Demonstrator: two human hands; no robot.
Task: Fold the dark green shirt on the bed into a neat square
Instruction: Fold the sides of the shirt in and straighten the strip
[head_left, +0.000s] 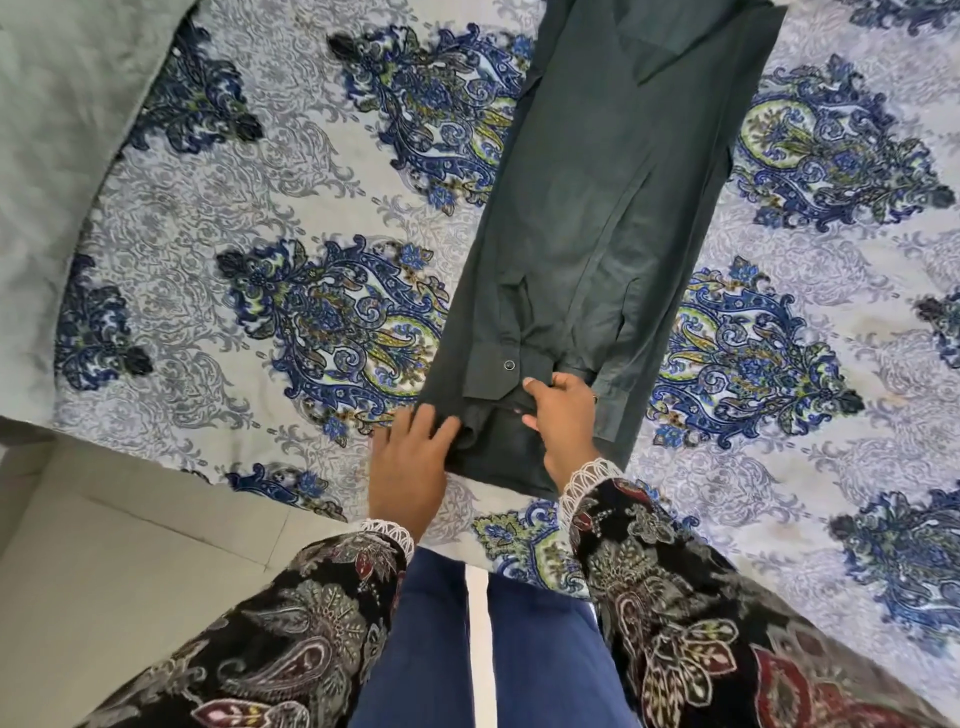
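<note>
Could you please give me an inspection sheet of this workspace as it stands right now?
Surface: bed sheet with blue paisley print, lying flat.
Job's things: dark green shirt laid as a long strip, sleeves folded in, collar at the far end.
Clutter: nothing seen.
Grippers: left hand rests with straight fingers on the near hem corner; right hand pinches fabric at the near end.
Cables: nothing seen.
Surroundings: pale green bedding at the far left; tiled floor beside the bed.

Shirt (613, 218): dark green, folded into a long strip, centre to upper right, on bed (249, 197). Left hand (410, 462): lower centre, resting on hem corner. Right hand (563, 423): pinching hem.
</note>
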